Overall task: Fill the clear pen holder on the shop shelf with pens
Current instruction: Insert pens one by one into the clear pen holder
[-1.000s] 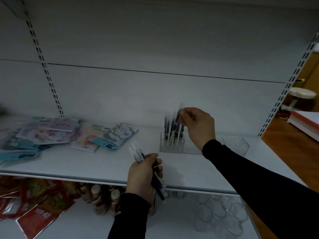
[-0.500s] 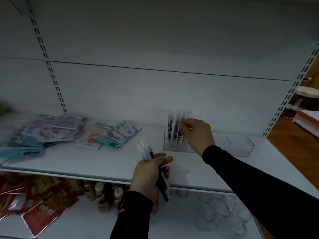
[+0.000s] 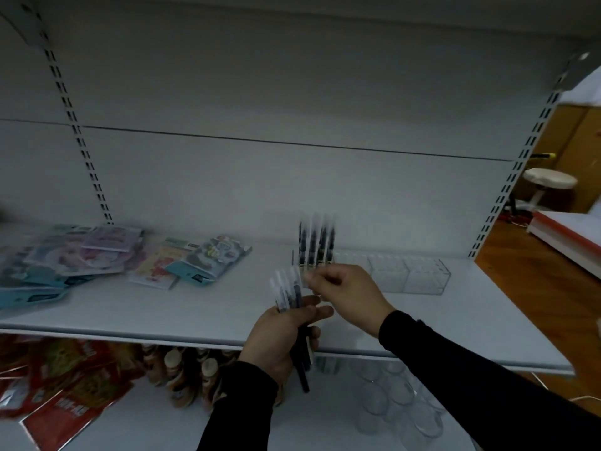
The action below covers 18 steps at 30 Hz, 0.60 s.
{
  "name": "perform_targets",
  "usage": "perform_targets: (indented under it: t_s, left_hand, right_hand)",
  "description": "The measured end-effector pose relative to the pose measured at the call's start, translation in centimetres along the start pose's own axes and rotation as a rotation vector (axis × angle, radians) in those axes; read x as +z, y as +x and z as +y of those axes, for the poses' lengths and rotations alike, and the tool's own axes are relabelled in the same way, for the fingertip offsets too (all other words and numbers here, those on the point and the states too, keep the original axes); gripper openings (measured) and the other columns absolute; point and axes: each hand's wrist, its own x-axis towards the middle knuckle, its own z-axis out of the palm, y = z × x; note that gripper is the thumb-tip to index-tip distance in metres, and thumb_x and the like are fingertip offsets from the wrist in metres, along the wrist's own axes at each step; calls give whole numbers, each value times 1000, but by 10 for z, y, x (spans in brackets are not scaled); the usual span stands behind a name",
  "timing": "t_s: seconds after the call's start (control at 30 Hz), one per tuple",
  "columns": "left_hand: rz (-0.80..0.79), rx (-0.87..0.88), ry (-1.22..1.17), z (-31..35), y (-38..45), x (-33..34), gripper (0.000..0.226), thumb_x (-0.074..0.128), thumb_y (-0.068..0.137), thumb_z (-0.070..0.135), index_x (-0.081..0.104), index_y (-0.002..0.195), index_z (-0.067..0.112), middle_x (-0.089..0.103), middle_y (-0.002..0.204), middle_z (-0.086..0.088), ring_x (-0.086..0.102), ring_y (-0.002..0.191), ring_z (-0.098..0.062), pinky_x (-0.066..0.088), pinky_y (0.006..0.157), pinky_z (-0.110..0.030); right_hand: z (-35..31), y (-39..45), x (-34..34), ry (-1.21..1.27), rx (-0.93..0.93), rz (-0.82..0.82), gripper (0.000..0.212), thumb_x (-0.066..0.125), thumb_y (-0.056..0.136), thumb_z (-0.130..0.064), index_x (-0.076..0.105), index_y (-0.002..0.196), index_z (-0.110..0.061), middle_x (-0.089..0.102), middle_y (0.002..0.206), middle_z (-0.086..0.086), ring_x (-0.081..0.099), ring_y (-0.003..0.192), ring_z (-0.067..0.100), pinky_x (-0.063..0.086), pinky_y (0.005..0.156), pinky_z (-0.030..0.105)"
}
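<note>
Far-left shelf: flat packets [image 3: 97, 255] w/ cartoon prints lie in a loose, overlapping heap on the white shelf [image 3: 162, 307]; blurred, print unreadable.
Lower left: red packets [image 3: 61, 392] on the shelf below, brown bottles [image 3: 192, 375] beside them to the right.
Back wall: white panel w/ slotted uprights [image 3: 81, 141] at left and right edges.
Left hand [image 3: 279, 336]: held near the shelf's front edge, fingers curled round a bundle of pens [image 3: 289, 294]; clear caps fan up past the thumb, dark barrels stick out under the palm.
Right hand [image 3: 344, 294]: just right of the bundle's caps, close to the left hand, fingertips drawn together at the cap ends. Motion blur here; whether it pinches a pen or holds nothing, can't tell.
Sleeves: both arms in black long sleeves [image 3: 455, 362], coming in from the near edge.
Clear pen holder [image 3: 409, 271]: on the shelf toward the back wall, centre-right, a long see-thru block w/ rows of holes. Its left end carries a cluster of upright pens [image 3: 315, 242], clear caps up, dark bodies; the part right of them shows open holes. The right hand hides part of its near left corner.
Lower right: clear cups [image 3: 396, 405] grouped on the lower shelf.
Far right: wood floor, a white round stool [image 3: 549, 180], a white box w/ red trim [image 3: 566, 236].
</note>
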Motion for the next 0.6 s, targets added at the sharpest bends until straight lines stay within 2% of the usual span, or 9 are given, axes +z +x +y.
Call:
perform_targets:
  t_s: [0.1,0.2,0.3,0.33,0.4,0.5,0.6]
  left_hand:
    - [-30,-13,28,-2,-3,4,19,51,94,0,64,107,1,76,87,-15,52,47,-15,45,44,-23]
    - [-51,-13,49,-4,-4,5,19,53,94,1,63,110,0,75,94,-19,54,51,-17,46,46,-25]
    - [-65,-8,23,-5,-3,6,20,54,95,6,63,111,-2,74,94,-19,63,61,-21,51,57,-29]
    - [-60,-8,0,-5,-2,6,19,53,96,7,63,109,-3,75,91,-18,66,66,-24,53,61,-30]
    - [-39,-7,-69,-4,1,5,20,52,97,8,63,109,-4,74,91,-19,69,73,-28,58,63,-30]
    - [19,-3,-142,-1,4,0,20,50,97,8,61,110,-3,71,95,-19,68,76,-30,57,66,-32]
    - [64,21,-156,0,6,-4,18,47,99,12,61,105,3,70,95,-15,67,79,-28,55,66,-32]
  right_hand:
    - [-6,-6,-1,154,57,-79,24,64,92,-32,72,81,-12,70,80,-3,69,72,5,53,63,20]
    - [-5,-6,-2,125,68,-91,32,66,91,-30,70,85,0,67,81,9,64,73,11,56,69,31]
    - [-6,-4,-5,140,91,-44,15,66,91,-28,74,85,-17,70,86,-7,62,71,-4,48,66,12]
    - [-7,-3,-7,157,94,-10,11,66,91,-28,74,87,-21,70,87,-10,62,72,-6,48,65,10]
    - [-11,2,-14,206,100,86,9,66,90,-26,73,87,-21,72,86,-5,64,74,3,51,63,11]
    - [-19,12,-27,300,92,227,15,67,90,-22,72,76,-19,70,78,7,62,71,14,52,60,16]
    - [-25,22,-42,334,26,339,17,69,89,-19,73,73,-18,71,74,11,64,69,18,58,70,23]
